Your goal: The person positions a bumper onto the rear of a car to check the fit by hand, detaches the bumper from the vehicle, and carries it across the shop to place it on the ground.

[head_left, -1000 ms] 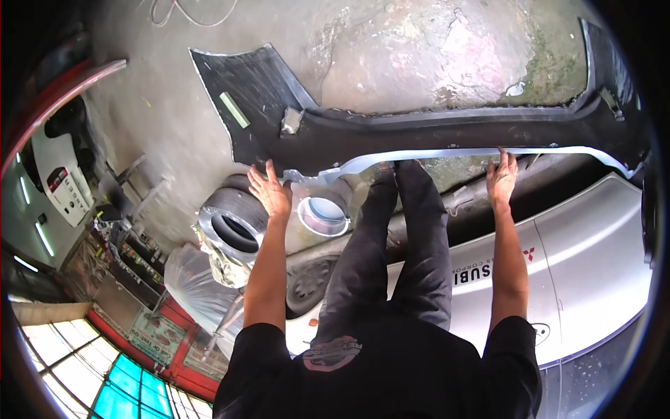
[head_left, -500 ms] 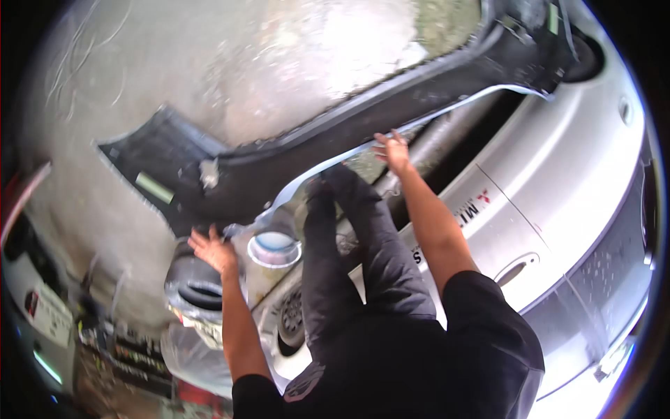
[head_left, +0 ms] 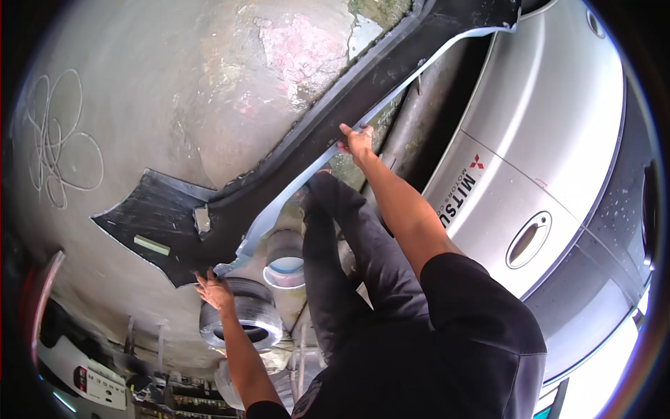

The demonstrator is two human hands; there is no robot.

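A long black car bumper (head_left: 307, 150) stretches diagonally across the view, its dark inner side toward me and a light-coloured lip along its near edge. My right hand (head_left: 357, 142) is closed around that edge near the middle, thumb on the inner side. At the bumper's lower left corner, my left hand (head_left: 215, 292) grips the edge with its fingers slightly bent. The undersides of both grips are hidden. A pale green foam strip (head_left: 152, 244) and a small beige patch (head_left: 202, 219) sit on the inner face of the left end.
A silver Mitsubishi car (head_left: 523, 146) stands close on my right. Below my left hand lies a tire (head_left: 241, 314), beside a bucket (head_left: 285, 260). A loose cable (head_left: 59, 150) coils on the concrete floor (head_left: 153, 91). Another vehicle's tailgate (head_left: 91, 377) is at lower left.
My right hand has gone from loosely spread fingers to a grip on the bumper's edge. The bumper now slants more steeply, its left end lower in view; the camera has also turned.
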